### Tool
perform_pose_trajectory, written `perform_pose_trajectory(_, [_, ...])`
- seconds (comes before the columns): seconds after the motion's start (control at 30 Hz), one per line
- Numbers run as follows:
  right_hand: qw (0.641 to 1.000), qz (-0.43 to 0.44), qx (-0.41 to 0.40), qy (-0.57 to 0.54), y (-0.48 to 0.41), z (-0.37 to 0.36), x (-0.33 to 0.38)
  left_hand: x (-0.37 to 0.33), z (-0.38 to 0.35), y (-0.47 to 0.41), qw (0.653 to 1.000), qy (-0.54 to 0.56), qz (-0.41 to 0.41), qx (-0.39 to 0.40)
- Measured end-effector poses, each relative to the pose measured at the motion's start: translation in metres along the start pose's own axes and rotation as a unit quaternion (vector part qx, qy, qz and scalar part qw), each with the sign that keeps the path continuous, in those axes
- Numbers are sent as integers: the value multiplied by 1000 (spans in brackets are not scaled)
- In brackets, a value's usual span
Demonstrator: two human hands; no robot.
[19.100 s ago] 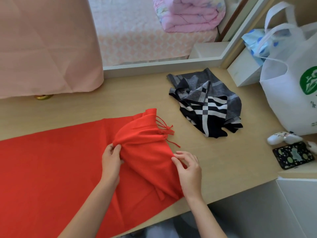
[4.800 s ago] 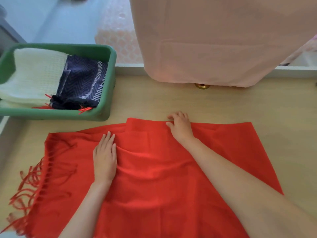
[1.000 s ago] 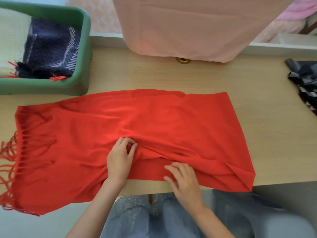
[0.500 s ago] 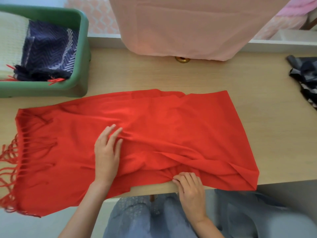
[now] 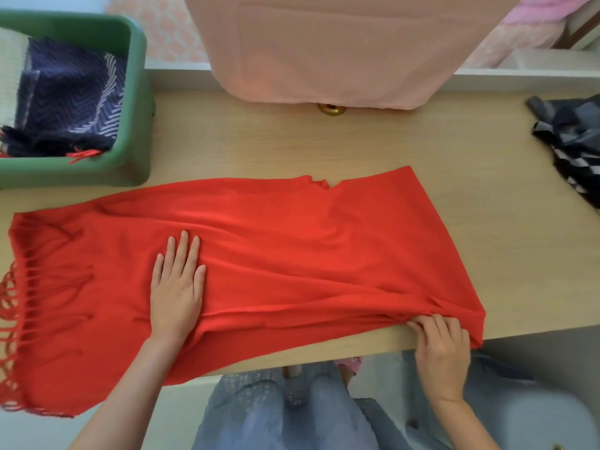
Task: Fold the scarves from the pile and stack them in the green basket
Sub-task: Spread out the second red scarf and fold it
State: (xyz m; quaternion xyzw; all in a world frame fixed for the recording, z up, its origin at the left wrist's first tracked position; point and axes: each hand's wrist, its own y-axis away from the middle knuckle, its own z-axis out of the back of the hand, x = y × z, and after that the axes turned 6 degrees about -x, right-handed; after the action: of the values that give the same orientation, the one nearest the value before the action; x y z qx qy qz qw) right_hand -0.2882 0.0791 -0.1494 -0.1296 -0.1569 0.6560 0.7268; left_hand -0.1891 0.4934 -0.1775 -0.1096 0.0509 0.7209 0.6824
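The red scarf (image 5: 292, 254) lies across the table (image 5: 422, 151) (half folded). The left hand (image 5: 178, 287) presses it flat, the right hand (image 5: 443, 345) pinches its near edge; next probably a crosswise fold.

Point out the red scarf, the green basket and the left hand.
red scarf (image 5: 292, 251): head view, its flat middle
green basket (image 5: 141, 92): head view, right wall
left hand (image 5: 177, 289): head view, back of hand

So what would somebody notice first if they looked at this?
The big red scarf spread across the middle of the table, with the left hand flat on it and the right hand pinching its near edge. Then the green basket at the far left.
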Motion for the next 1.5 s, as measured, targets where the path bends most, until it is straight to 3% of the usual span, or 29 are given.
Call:
perform_pose_trajectory(0.37, [984, -81, 1, -161, 8, 19, 48, -25, 5, -4, 998, 34, 41, -20])
perform_pose_trajectory(0.47, [973, -102, -5, -207, -12, 29, 59, -62, 9, -7, 997, 68, -3, -35])
perform_pose_trajectory(0.6, [965, -130, 68, -218, -39, 14, 55, -102, 2, -16, 993, 86, -82, -3])
perform_pose_trajectory(0.7, [966, -128, 99, -203, -39, -2, 42, -101, -12, -21, 991, 82, -98, 42])
perform_pose_trajectory(0.83, [969, -148, 115, -162, -45, -9, 22, -94, -21, -16, 992, 44, -111, 40])
perform_pose_trajectory(0.93, [974, -131, 137, -127, -47, -7, 17, -95, -20, -14, 993, 48, -105, 33])
perform_pose_trajectory(1.07, [956, -107, 166, -219, -71, 2, 24, -99, -16, -19, 989, 121, -77, 22])
perform_pose_trajectory(1.23, [951, -82, 99, -281, -160, -30, 37, -113, -11, -32, 989, 141, -41, -32])
perform_pose_trajectory(1.4, [947, -17, 192, -255, -238, -82, 64, -125, -24, -40, 996, 85, -8, -26])
perform_pose_trajectory(1.5, [943, -21, 226, -243, -262, -103, 66, -136, -25, -46, 994, 95, 37, -41])
